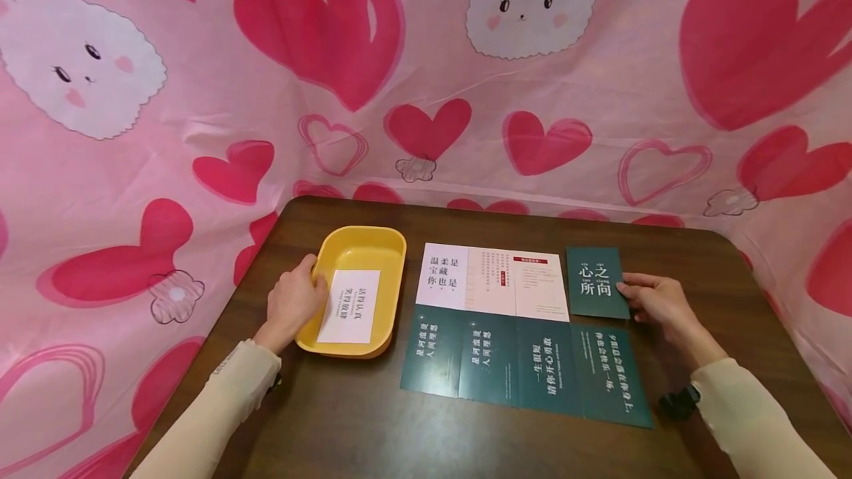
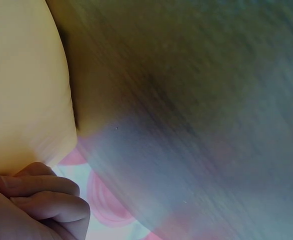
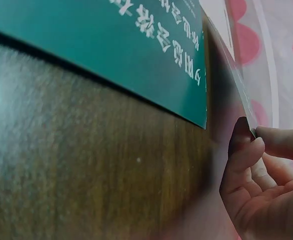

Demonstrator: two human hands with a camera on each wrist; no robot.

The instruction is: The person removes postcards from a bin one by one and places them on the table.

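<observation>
My left hand (image 1: pixel 291 307) grips the left rim of a yellow plastic tray (image 1: pixel 399 272). Inside the tray lies a white card (image 1: pixel 349 307) with dark print. In the left wrist view, curled fingers (image 2: pixel 51 187) meet the tray's side (image 2: pixel 26 90). Between thumb and fingers, my right hand (image 1: pixel 663 310) pinches the right edge of a dark green card (image 1: pixel 594 301) with large white characters. The right wrist view shows that card almost edge-on and raised off the table, with the thumb on one side and fingers on the other.
Left of the pinched card, pale cards (image 1: pixel 491 303) form a row on the brown table (image 1: pixel 452 449). Several dark green cards (image 1: pixel 489 375) lie edge to edge in front of them. A pink heart-patterned cloth (image 1: pixel 466 80) hangs behind and beside the table.
</observation>
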